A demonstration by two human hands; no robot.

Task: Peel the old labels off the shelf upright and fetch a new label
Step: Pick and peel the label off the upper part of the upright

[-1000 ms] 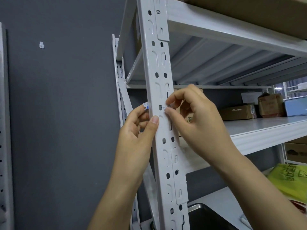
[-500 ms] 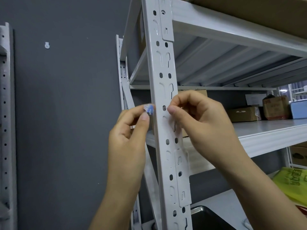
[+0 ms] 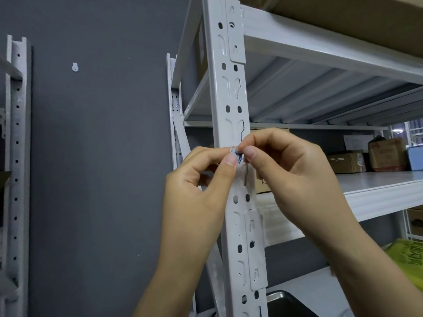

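The white perforated shelf upright (image 3: 231, 99) runs top to bottom through the middle of the view. In front of it, at about mid height, my left hand (image 3: 201, 186) pinches a small crumpled scrap of old label (image 3: 237, 155), white with blue print, between thumb and forefinger. My right hand (image 3: 290, 177) meets it from the right, its thumb and forefinger tips pinching the same scrap. No label shows on the visible face of the upright. No new label is in view.
White shelves (image 3: 366, 191) extend right, carrying cardboard boxes (image 3: 345, 162). A yellow-green bag (image 3: 409, 257) lies at lower right and a dark metal tray (image 3: 286, 303) sits low beside the upright. A grey wall (image 3: 103, 156) and another white upright (image 3: 17, 156) stand at left.
My right hand left the upright's face and came to the scrap in my left hand. Both hands now meet on it in front of the upright. The view shifted slightly left.
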